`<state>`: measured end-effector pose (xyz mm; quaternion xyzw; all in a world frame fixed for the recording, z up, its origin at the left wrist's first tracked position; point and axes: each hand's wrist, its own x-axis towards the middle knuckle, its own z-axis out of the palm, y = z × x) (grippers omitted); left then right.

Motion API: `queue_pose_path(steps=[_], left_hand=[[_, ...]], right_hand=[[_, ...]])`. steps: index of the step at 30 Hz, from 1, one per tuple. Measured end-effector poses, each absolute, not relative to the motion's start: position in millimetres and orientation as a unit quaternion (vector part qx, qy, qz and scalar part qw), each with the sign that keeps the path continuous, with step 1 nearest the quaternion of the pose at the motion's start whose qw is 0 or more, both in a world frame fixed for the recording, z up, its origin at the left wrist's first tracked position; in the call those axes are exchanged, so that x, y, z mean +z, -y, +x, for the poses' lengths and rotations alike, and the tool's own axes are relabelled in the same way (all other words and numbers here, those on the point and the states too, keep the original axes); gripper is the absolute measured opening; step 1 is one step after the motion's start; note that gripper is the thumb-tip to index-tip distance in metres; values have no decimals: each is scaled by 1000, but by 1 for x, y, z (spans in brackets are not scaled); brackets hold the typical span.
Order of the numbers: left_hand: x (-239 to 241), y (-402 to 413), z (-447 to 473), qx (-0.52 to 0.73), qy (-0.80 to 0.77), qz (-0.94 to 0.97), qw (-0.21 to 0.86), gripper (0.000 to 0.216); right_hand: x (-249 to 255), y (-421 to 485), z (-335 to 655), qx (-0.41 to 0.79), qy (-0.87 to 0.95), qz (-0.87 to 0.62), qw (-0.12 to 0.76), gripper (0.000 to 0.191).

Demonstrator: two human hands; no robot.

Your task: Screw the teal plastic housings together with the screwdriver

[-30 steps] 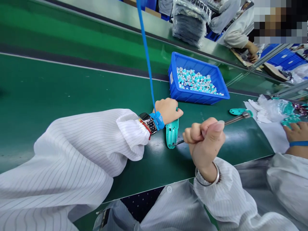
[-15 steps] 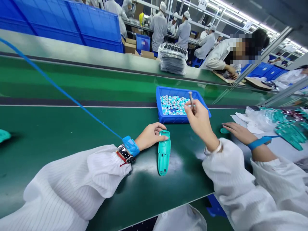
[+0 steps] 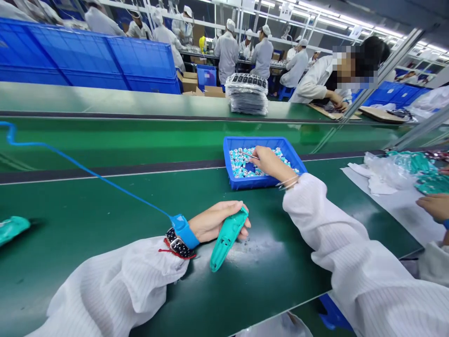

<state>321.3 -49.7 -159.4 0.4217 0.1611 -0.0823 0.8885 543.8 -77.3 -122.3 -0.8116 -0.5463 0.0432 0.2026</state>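
Note:
My left hand (image 3: 219, 219) is closed around a long teal plastic shell (image 3: 227, 238), thumb along its upper end and fingers behind it. The shell tilts, its lower end pointing down to the left. Over the blue tray (image 3: 229, 180), my right hand (image 3: 268, 161) grips a thin metal tool, apparently tweezers (image 3: 249, 154), its tip pointing left above the contents. Many small teal-and-white parts (image 3: 242, 171) lie loose in the tray. A blue wrist strap (image 3: 184, 230) with a cord circles my left wrist, beside a dotted watch band.
Another teal piece (image 3: 13, 229) lies at the far left of the green table (image 3: 105, 210). At right, a co-worker's hand (image 3: 435, 206) is near teal parts (image 3: 437, 180) and plastic bags on white paper. A stack of wrapped trays (image 3: 247, 96) stands beyond the conveyor.
My left hand has lifted and tilted the teal shell from the table. My right hand has moved left over the tray, lowering the tool. The co-worker's hand has withdrawn to the right.

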Motion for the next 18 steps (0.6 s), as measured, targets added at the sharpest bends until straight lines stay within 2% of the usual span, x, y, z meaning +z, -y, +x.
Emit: queue_pose_path(steps=[2, 4, 6, 8, 12, 18], left_hand=[[-155, 49, 319, -88, -143, 432, 886, 42], [-149, 47, 316, -91, -131, 450, 879, 40], [-142, 44, 313, -89, -113, 478, 866, 40], [-135, 40, 310, -89, -94, 519, 845, 40], [-124, 36, 306, -144, -87, 602, 780, 41], [-119, 38, 304, -221, -87, 629, 740, 30]], right_hand=[[-110, 98, 530, 26, 544, -803, 244, 9], [-100, 122, 512, 68, 555, -768, 311, 12], [-95, 145, 493, 177, 562, -704, 396, 16], [-94, 163, 474, 301, 542, -651, 438, 19], [-98, 178, 451, 462, 472, -607, 442, 21], [-104, 179, 444, 522, 418, -598, 441, 20]])
